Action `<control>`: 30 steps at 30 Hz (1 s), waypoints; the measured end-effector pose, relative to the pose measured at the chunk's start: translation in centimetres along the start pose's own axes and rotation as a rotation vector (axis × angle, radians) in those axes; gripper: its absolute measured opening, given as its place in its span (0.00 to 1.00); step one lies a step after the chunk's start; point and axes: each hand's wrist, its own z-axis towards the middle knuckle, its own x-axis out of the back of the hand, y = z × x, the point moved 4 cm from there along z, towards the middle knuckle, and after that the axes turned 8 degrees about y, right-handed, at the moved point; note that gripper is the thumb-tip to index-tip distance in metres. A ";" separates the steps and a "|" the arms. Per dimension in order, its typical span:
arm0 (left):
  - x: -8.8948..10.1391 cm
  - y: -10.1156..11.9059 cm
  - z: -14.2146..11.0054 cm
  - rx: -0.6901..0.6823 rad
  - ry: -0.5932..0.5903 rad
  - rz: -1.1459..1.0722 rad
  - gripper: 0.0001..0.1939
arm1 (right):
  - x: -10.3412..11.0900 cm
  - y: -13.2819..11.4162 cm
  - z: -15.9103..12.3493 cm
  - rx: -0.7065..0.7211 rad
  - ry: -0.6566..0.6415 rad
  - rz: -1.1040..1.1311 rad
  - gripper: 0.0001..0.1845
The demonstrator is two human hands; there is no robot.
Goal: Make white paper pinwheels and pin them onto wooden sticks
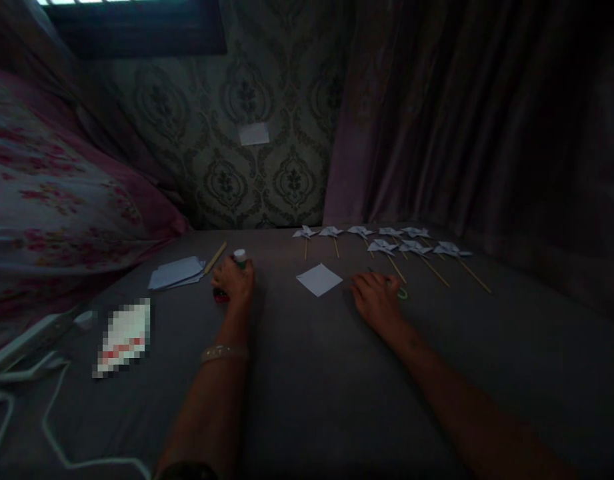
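My left hand (235, 279) is curled around a small glue bottle (240, 256) with a white cap and green body, its lower part hidden by the hand. A dark red and black object (219, 294), too dim to name, shows beneath the fingers. Over to the right, my right hand (377, 299) rests palm down on the cloth with loosely bent fingers. Scissors (402, 293) with a green handle lie along its far side, partly covered by it. Between both hands lies a white square of paper (319, 280), one corner towards me, near the right fingertips.
Several white paper pinwheels (383, 247) on sticks lie at the back right. A stack of white paper (177, 273) and a yellowish stick (215, 257) are left of my left hand. Nearer are a blurred packet (124, 339), a white cap (85, 320) and a white cable (61, 447).
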 end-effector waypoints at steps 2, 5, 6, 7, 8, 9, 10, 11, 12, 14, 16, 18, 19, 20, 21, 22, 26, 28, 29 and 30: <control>0.1 0.1 0.1 -0.013 -0.015 0.007 0.14 | 0.0 0.0 0.1 -0.009 -0.013 0.016 0.12; 0.7 1.1 0.1 -0.063 0.004 -0.063 0.13 | 0.0 -0.1 0.1 -0.016 -0.033 0.031 0.12; 0.9 1.6 0.0 -0.085 0.010 -0.129 0.14 | -0.1 -0.1 0.2 -0.013 -0.043 0.030 0.12; 0.9 2.2 -0.3 -0.095 0.005 -0.217 0.14 | -0.1 -0.2 0.2 -0.008 -0.055 0.025 0.13; 0.8 2.9 -0.7 -0.093 -0.019 -0.322 0.15 | -0.1 -0.3 0.2 0.003 -0.068 0.020 0.14; 0.6 3.7 -1.3 -0.078 -0.070 -0.441 0.15 | -0.2 -0.4 0.3 0.017 -0.083 0.015 0.14; 0.2 4.4 -2.2 -0.039 -0.132 -0.560 0.15 | -0.2 -0.6 0.3 0.031 -0.098 0.016 0.16; -0.4 5.3 -3.3 0.007 -0.217 -0.680 0.15 | -0.3 -0.8 0.4 0.039 -0.110 0.026 0.17; -0.9 6.0 -4.5 0.063 -0.306 -0.802 0.15 | -0.3 -0.9 0.5 0.040 -0.120 0.048 0.19; -2.2 7.4 -7.4 0.212 -0.527 -0.970 0.16 | -0.5 -1.2 0.6 0.009 -0.128 0.130 0.20; -3.1 8.3 -9.9 0.360 -0.702 -1.072 0.15 | -0.7 -1.3 0.6 -0.050 -0.125 0.251 0.21; -3.6 8.8 -11.8 0.463 -0.831 -1.157 0.14 | -1.1 -1.4 0.6 -0.097 -0.125 0.389 0.25; -3.7 8.9 -12.4 0.504 -0.871 -1.191 0.13 | -1.3 -1.4 0.5 -0.112 -0.128 0.457 0.26; -3.8 8.9 -12.8 0.539 -0.895 -1.218 0.12 | -1.4 -1.5 0.5 -0.123 -0.133 0.520 0.27; -3.8 8.9 -13.1 0.572 -0.909 -1.238 0.12 | -1.6 -1.6 0.5 -0.135 -0.137 0.574 0.27; -4.0 8.9 -13.2 0.601 -0.917 -1.255 0.12 | -1.7 -1.6 0.6 -0.153 -0.136 0.616 0.26; -4.6 8.7 -13.4 0.619 -0.995 -1.268 0.12 | -2.0 -1.0 1.3 -0.294 -0.108 0.723 0.19; -5.1 8.2 -13.0 0.548 -1.003 -1.173 0.14 | -2.2 0.1 2.0 -0.421 -0.084 0.752 0.16; -5.4 7.8 -12.6 0.476 -0.968 -1.096 0.15 | -2.3 0.8 2.4 -0.497 -0.073 0.761 0.16; -5.5 7.3 -12.0 0.369 -0.917 -1.006 0.15 | -2.4 1.6 2.9 -0.579 -0.068 0.771 0.16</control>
